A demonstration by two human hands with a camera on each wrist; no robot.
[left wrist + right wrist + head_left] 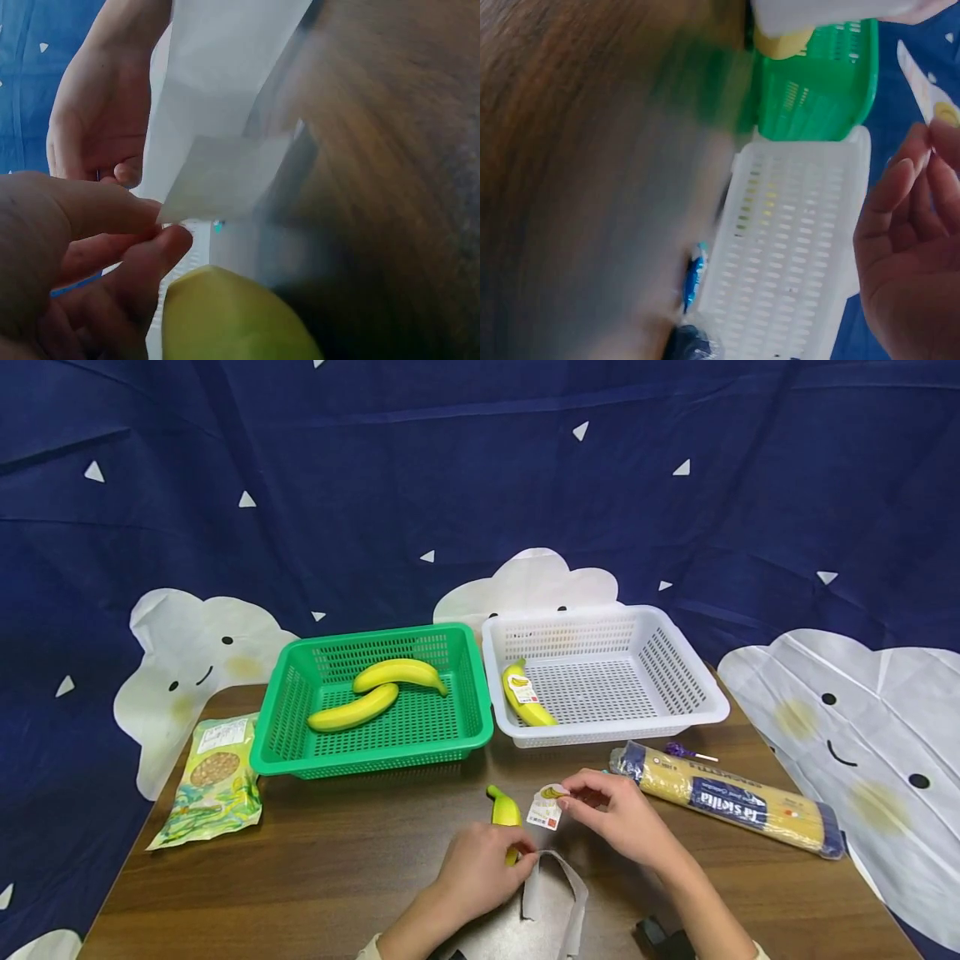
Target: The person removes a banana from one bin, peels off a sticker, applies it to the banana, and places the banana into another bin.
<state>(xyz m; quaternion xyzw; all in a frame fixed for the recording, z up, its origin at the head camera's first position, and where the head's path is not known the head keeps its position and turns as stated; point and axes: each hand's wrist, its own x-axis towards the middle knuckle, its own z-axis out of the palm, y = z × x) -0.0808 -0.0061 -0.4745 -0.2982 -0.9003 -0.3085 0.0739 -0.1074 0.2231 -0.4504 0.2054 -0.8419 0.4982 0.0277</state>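
My right hand pinches a banana-picture sticker label by its upper right edge, above the table. My left hand pinches one end of a curled pale backing-paper strip, which bends down toward the table's front. Partly hidden behind the left hand, a yellow banana with a green tip lies on the table; its rounded end shows close below the fingers in the left wrist view. In the right wrist view the sticker stands edge-on between thumb and fingertips.
A green basket holds two bananas. Beside it a white basket contains one banana bearing a sticker. A pasta packet and a purple-wrapped lollipop lie right; a green-yellow bag lies left. A black object sits in front.
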